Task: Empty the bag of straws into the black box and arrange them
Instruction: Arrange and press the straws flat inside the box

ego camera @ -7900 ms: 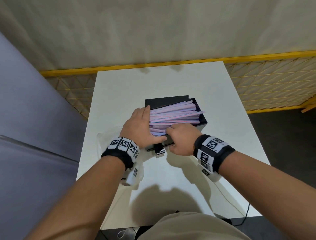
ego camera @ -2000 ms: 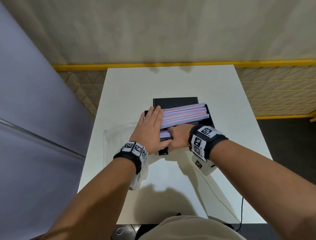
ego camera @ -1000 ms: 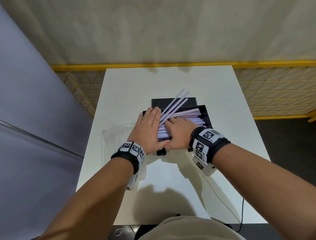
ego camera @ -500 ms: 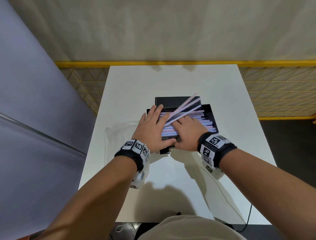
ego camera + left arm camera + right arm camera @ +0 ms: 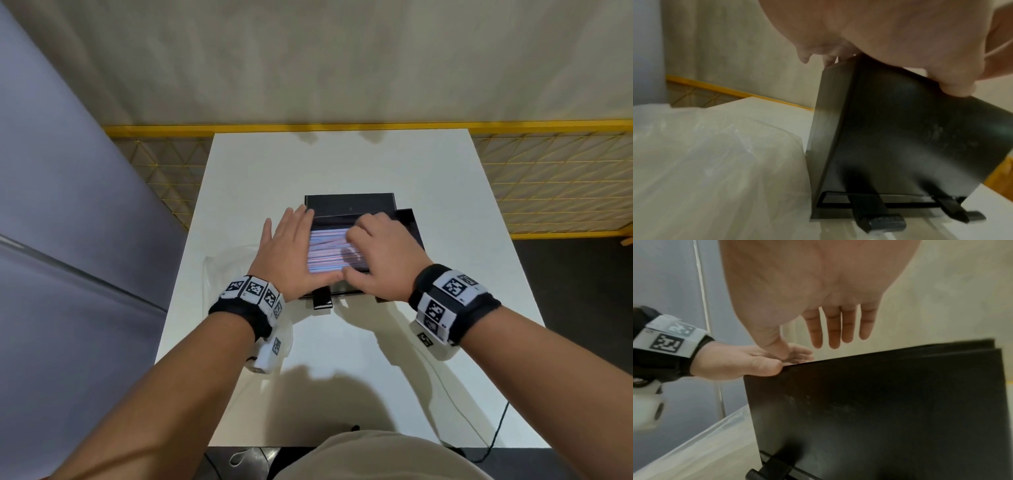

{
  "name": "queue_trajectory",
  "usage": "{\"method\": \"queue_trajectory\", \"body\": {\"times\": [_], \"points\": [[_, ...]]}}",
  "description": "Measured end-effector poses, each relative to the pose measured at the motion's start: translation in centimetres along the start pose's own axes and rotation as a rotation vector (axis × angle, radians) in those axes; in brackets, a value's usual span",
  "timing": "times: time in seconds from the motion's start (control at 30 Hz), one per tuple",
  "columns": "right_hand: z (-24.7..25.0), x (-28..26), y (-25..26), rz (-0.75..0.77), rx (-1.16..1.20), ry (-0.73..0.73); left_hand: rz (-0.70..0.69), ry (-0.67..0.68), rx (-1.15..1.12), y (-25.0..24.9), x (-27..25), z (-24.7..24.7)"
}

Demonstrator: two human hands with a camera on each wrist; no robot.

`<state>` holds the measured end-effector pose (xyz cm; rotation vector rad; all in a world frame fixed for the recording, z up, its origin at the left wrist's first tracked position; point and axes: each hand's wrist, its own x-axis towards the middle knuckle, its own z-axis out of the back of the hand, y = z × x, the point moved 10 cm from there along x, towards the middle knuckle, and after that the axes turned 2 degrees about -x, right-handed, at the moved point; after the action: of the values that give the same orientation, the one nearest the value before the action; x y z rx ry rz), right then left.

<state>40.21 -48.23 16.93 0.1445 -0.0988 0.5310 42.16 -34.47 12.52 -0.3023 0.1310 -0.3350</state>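
Black box (image 5: 356, 205) at the frame's centre already holds the straws (image 5: 329, 251), so you are arranging: left hand (image 5: 291, 253) flat with fingers straight against its left edge, right hand (image 5: 380, 253) spread over the pile, next levelling stray ends gently.

White table (image 5: 342, 164), yellow mesh fence (image 5: 548, 178)

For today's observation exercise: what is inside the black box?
Inside the black box lie pink and purple straws, roughly side by side. The right hand covers their right part; the box floor is hidden.
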Motion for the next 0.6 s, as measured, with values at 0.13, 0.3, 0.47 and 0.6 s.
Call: {"method": "queue_trajectory", "body": {"times": [0.13,0.3,0.47,0.6], "points": [[-5.0,0.2,-1.9,-0.2,0.131,0.403,0.048,-0.026,-0.222,0.9,-0.7,0.9],[-1.1,-0.4,-0.3,-0.047,0.183,0.124,0.132,-0.002,-0.368,2.7,-0.8,0.7],[-4.4,-1.6,1.4,-0.069,0.15,0.516,0.137,0.031,-0.41,2.4,-0.5,0.3],[-5.8,-0.5,2.0,-0.071,0.078,0.519,0.151,0.016,-0.432,2.4,-0.7,0.2]]}}
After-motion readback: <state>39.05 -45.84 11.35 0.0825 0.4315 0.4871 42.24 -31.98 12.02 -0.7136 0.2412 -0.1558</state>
